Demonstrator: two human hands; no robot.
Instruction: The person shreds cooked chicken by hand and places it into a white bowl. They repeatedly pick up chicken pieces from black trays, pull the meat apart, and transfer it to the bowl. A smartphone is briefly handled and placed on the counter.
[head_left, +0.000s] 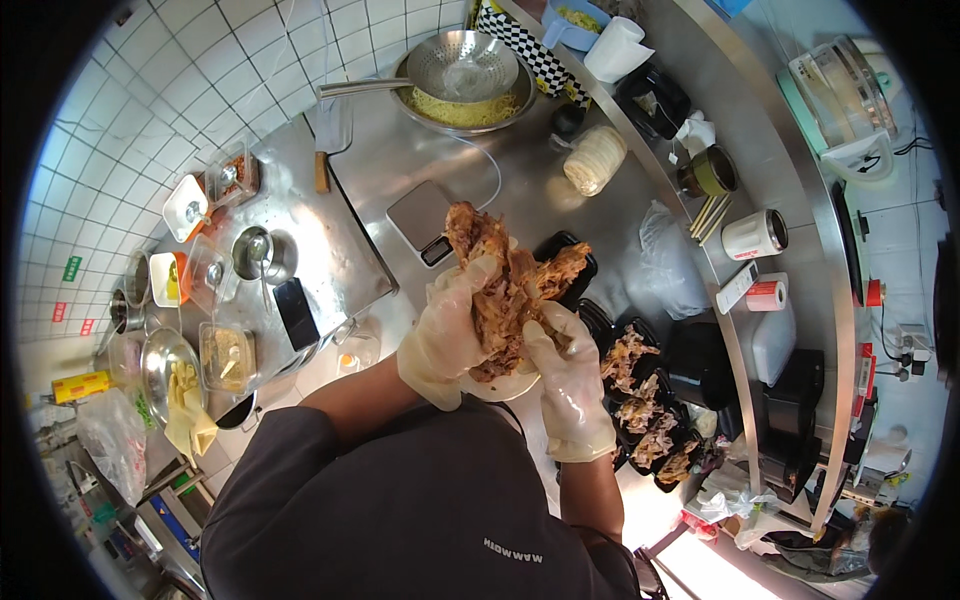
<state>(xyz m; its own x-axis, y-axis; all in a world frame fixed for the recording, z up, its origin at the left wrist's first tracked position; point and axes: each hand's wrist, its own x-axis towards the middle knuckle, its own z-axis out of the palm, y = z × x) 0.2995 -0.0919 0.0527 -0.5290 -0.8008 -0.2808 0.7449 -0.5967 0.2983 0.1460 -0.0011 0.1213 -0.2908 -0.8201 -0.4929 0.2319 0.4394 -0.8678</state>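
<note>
Both of my hands wear pale, translucent gloves. Between them I hold a large piece of browned cooked meat (499, 300), with torn, stringy flesh. My left hand (446, 334) grips its left side, thumb pressed on the front. On the lower right, my right hand (571, 379) pinches the flesh between thumb and fingers. A white plate or bowl (504, 388) shows partly below the meat, mostly hidden. Just beyond lies a kitchen scale (424, 217) with a small display. Behind my right hand, more shredded meat (562, 271) rests in a black tray (589, 279).
Several black trays of meat pieces (637, 409) line the steel counter at right. A perforated strainer (463, 66) sits over a bowl of noodles (461, 112) at the back. At left are a cleaver's wooden handle (322, 174), a phone (295, 313) and condiment containers (185, 208). A raised shelf (739, 315) edges the right.
</note>
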